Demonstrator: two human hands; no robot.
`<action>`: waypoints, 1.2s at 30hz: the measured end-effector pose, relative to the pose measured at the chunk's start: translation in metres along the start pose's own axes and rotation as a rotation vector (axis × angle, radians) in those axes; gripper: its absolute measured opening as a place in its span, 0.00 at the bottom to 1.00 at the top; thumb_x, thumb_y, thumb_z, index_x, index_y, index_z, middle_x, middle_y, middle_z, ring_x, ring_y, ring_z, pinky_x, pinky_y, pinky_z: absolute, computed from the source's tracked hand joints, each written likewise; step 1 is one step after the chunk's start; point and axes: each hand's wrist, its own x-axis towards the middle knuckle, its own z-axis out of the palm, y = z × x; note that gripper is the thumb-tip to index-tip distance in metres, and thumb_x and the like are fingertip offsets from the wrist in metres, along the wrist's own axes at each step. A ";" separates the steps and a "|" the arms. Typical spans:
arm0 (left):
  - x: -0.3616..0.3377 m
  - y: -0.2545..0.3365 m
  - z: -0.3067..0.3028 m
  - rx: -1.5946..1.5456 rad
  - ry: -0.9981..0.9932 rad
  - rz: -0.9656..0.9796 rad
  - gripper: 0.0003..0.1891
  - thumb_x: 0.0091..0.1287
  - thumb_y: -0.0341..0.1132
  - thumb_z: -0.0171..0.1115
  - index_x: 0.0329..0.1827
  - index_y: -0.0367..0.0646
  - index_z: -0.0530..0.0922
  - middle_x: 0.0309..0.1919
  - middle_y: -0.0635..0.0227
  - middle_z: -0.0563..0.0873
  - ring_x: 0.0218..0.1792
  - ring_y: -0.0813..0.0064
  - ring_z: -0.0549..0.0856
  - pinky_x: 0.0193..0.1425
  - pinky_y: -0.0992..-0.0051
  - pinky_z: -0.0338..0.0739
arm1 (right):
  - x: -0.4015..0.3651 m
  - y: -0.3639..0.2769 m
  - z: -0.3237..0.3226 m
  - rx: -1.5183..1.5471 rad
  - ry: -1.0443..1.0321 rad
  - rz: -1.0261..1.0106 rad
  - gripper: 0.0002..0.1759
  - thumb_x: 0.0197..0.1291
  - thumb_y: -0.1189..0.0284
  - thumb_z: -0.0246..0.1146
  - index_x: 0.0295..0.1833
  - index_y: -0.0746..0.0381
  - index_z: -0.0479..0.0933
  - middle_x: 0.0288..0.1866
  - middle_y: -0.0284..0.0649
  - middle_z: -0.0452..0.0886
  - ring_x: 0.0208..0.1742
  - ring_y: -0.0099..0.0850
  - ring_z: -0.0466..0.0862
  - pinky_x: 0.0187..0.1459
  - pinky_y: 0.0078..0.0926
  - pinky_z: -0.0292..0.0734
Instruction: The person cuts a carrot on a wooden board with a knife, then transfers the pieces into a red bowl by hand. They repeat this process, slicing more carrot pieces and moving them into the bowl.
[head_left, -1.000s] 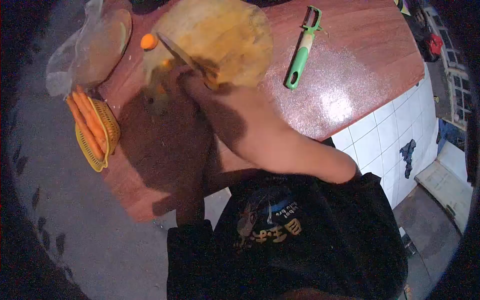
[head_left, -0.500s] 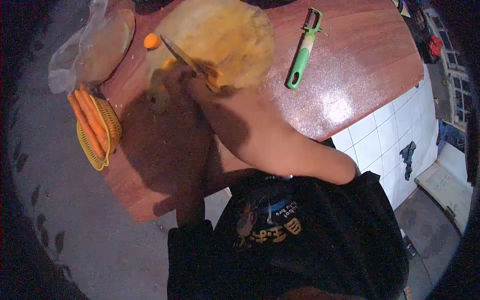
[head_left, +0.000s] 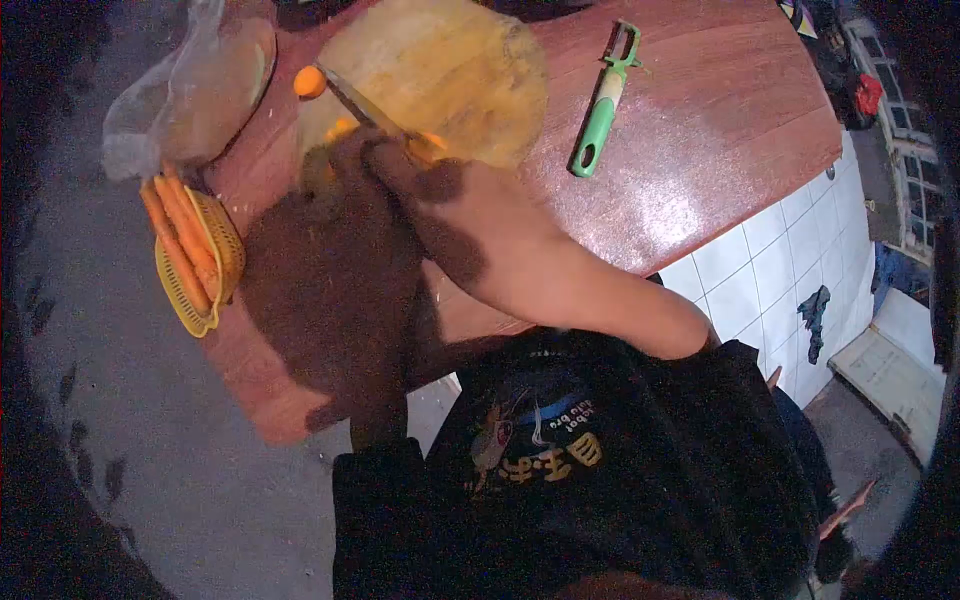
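Note:
My right hand (head_left: 408,168) is closed around the handle of a knife (head_left: 357,102), whose blade slants up and left across the round cutting board (head_left: 480,60). Beside it, at the board's near left edge, my left hand (head_left: 345,172) lies in deep shadow, so its fingers cannot be made out. Small orange carrot pieces (head_left: 341,129) show just beyond the left hand, and more carrot bits (head_left: 432,142) lie by the blade near the right hand. A rounded carrot chunk (head_left: 310,82) rests at the board's left edge, close to the knife tip.
A yellow plastic basket (head_left: 228,240) holding several whole carrots (head_left: 182,240) stands at the table's left edge. Behind it are a clear plastic bag (head_left: 135,125) and a round board or lid (head_left: 235,95). A green-handled peeler (head_left: 600,120) lies on the reddish table (head_left: 720,130), right of the board.
The view has shifted slightly. Both hands and the knife stay at nearly the same place on the board. Part of another person now shows at the lower right.

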 end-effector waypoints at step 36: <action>-0.007 -0.018 0.000 -0.030 -0.049 0.077 0.18 0.74 0.34 0.56 0.63 0.38 0.67 0.38 0.62 0.83 0.40 0.71 0.83 0.46 0.72 0.79 | -0.006 0.003 -0.033 0.012 -0.176 0.171 0.24 0.65 0.71 0.57 0.65 0.63 0.67 0.43 0.58 0.82 0.45 0.57 0.83 0.46 0.49 0.78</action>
